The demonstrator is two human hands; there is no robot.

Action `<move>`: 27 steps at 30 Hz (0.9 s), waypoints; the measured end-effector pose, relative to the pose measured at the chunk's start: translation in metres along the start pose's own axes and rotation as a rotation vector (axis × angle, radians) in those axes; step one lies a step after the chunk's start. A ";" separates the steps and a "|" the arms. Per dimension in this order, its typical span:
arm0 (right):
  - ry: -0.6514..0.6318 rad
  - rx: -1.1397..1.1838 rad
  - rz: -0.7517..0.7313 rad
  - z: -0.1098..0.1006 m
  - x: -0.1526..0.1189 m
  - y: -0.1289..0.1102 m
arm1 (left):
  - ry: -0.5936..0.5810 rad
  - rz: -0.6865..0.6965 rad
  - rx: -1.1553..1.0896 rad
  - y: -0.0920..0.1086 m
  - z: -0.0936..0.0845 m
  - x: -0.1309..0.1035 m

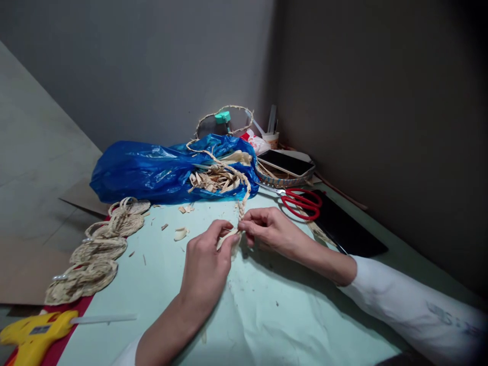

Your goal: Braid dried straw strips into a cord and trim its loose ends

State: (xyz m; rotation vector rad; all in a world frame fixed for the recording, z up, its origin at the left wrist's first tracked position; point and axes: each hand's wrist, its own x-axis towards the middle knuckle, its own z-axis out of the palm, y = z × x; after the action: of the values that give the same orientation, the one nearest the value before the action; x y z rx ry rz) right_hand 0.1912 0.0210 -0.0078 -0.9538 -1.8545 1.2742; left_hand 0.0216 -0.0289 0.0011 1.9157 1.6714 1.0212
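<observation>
Our braided husk cord (247, 189) has its working end between our two hands and runs away from them over the blue plastic bag (141, 170). With our right hand (271, 231) pinched at the braid's end and our left hand (206, 256) curled nearly closed on a pale husk strip (229, 236), we would do well to keep that pinch firm and pull evenly so the plait stays tight. Beyond our right hand, the red-handled scissors (286, 194) lie apart from the work.
</observation>
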 end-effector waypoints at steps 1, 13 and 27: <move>0.018 0.013 0.000 0.000 0.000 0.001 | 0.032 0.032 0.045 -0.002 -0.001 0.002; 0.091 0.336 0.130 0.010 0.000 0.000 | 0.212 0.772 0.692 0.003 0.021 -0.023; -0.008 0.269 -0.017 0.009 -0.001 -0.007 | -0.229 -0.153 -0.493 0.003 0.009 0.007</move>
State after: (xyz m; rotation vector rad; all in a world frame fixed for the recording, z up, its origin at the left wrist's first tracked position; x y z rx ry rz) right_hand 0.1824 0.0143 -0.0038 -0.7874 -1.6414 1.4737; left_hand 0.0300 -0.0212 -0.0007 1.4951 1.2701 0.9965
